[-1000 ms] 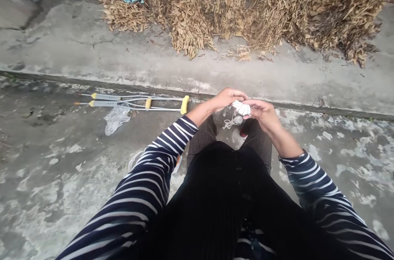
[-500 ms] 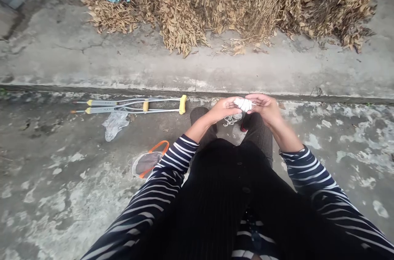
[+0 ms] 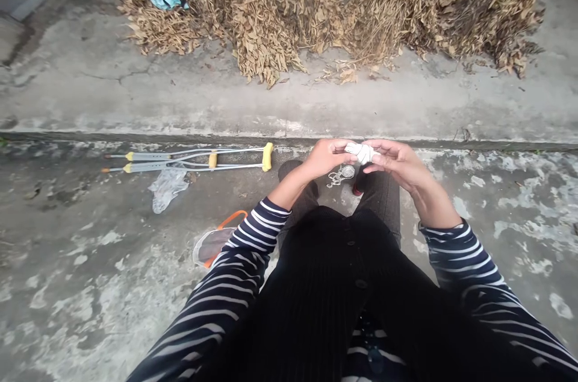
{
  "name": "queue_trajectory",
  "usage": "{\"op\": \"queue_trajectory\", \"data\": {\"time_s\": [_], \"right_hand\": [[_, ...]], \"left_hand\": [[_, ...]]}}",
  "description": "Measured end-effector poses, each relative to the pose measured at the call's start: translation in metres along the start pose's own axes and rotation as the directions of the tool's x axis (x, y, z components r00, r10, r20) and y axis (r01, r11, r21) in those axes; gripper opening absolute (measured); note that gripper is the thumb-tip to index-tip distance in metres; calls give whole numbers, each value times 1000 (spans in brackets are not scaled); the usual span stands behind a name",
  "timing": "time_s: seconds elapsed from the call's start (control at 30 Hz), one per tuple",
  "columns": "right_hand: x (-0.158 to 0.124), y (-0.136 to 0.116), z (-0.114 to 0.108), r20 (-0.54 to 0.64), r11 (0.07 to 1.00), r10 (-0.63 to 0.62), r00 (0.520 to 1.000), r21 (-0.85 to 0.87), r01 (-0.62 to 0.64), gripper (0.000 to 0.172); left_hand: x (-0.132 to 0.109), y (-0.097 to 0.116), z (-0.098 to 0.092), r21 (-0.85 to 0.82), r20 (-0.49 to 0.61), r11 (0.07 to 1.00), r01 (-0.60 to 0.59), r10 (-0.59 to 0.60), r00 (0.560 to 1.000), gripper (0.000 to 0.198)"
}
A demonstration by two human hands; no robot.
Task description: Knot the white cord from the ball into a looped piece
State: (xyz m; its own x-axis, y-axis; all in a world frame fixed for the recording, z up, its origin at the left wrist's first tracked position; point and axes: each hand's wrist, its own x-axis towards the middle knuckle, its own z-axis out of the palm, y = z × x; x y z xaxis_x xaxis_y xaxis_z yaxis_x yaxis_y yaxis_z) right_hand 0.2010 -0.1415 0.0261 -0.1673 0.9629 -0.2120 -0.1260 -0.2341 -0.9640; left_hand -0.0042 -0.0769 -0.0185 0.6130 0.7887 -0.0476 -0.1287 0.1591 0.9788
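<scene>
Between my two hands, above my knees, is a small white wound bundle (image 3: 360,153), crossed by thin strands; it looks like cord or cloth strip, but I cannot tell which. My left hand (image 3: 326,155) pinches its left end between thumb and fingers. The fingers of my right hand (image 3: 400,164) close on its right side, thumb below and forefinger along the top. Below the hands, on the ground between my feet, lies a pale coil of cord or chain (image 3: 342,175) with a loose tangled end.
A pair of crutches (image 3: 194,159) with yellow pads lies along the step at left. Beside them are a crumpled clear plastic bag (image 3: 167,190) and a bag with orange handles (image 3: 212,244). A raised concrete ledge (image 3: 284,108) runs ahead, with dry plant stalks (image 3: 271,14) heaped on it.
My right hand has turned and shifted slightly around the white bundle, its fingers spreading a little. The left hand keeps its pinch. The view has tilted slightly.
</scene>
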Motion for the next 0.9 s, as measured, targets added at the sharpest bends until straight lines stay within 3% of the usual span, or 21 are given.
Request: {"op": "queue_trajectory", "data": {"time_s": [0.23, 0.37, 0.5, 0.63, 0.77, 0.9], "right_hand": [[8, -6, 2, -108, 997, -43, 993, -65, 36, 43], [12, -10, -1, -182, 996, -85, 980, -49, 77, 39], [20, -18, -7, -261, 992, -67, 963, 84, 92, 33], [26, -27, -11, -222, 989, -1, 975, 141, 34, 29], [29, -33, -20, -254, 984, 17, 967, 176, 29, 25], [34, -48, -42, -320, 969, 11, 947, 237, 69, 21]], "left_hand": [[15, 4, 2, 148, 13, 987, -58, 57, 998, 37], [24, 3, 6, 102, 19, 992, -79, 77, 997, 45], [30, 1, 11, 10, 8, 996, -89, 89, 996, 55], [32, 0, 16, -3, -32, 999, -52, 52, 998, 45], [29, 0, 14, -38, 35, 998, 40, -38, 999, 30], [25, -21, 0, 31, 55, 992, 126, -128, 990, 17]]}}
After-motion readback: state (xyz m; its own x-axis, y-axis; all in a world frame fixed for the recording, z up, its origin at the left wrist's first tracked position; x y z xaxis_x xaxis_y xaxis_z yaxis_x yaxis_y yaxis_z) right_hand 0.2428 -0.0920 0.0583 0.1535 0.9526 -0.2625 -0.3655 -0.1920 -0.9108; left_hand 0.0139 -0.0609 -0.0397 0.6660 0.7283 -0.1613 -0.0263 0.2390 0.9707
